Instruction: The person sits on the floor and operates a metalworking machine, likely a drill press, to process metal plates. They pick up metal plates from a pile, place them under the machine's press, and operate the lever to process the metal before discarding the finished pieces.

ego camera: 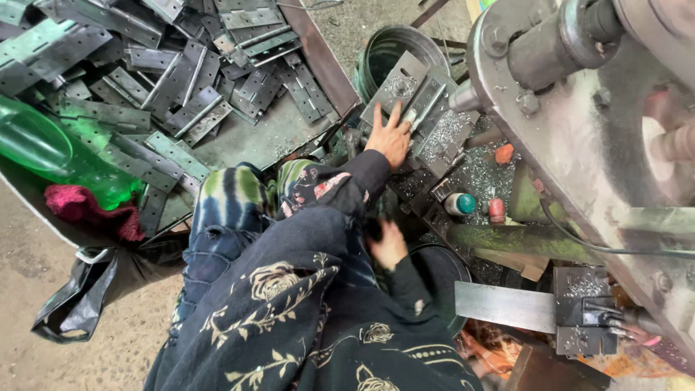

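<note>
Right now the left hand (389, 139) lies flat, fingers spread and gripping nothing, on a grey metal hinge plate (402, 88) set on the machine bed (443, 137) beside the press (579, 108). The right hand (389, 245) is blurred low by the lap; whether its fingers are clenched cannot be told. Metal shavings (483, 174) litter the bed, so the plate could skid under the palm, or a sharp edge or chip could cut it. A hand resting so near the tooling risks being pinched. More hinge plates (181, 80) are heaped in the tray (322, 65) to the left.
</note>
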